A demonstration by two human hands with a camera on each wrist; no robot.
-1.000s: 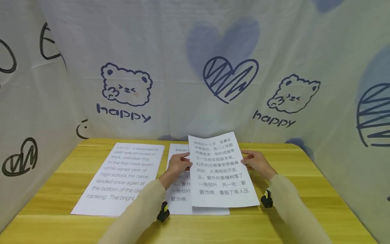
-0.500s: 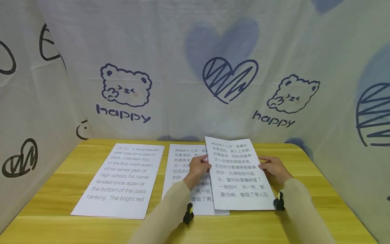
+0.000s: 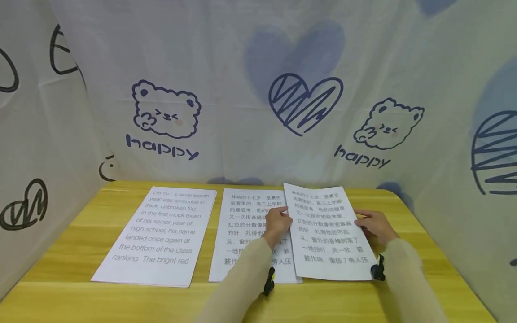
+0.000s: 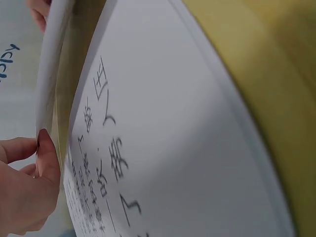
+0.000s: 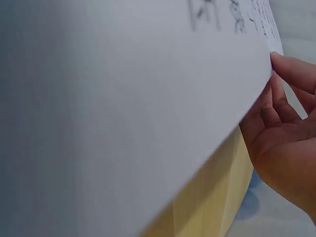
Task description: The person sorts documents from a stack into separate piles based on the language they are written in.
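A sheet of paper (image 3: 327, 233) printed with Chinese text is held between both hands, tilted above the right part of the table. My left hand (image 3: 278, 224) pinches its left edge between thumb and fingers, which the left wrist view shows at the hand (image 4: 29, 185). On the opposite edge, my right hand (image 3: 375, 225) pinches the paper; in the right wrist view the thumb of that hand (image 5: 284, 133) lies on the printed face, with fingers behind. Partly under the left forearm lies a stack of Chinese-text sheets (image 3: 234, 242), its right side overlapped by the held sheet.
Left of the stack lies another stack of sheets (image 3: 157, 237) with English text. The table (image 3: 121, 303) is yellow wood-grained. White cloth (image 3: 238, 80) with blue hearts and bears hangs behind it and at both sides.
Both hands have carried the sheet rightward and slightly down, off most of the Chinese-text stack, whose print now shows more. The English-text stack has stayed in place.
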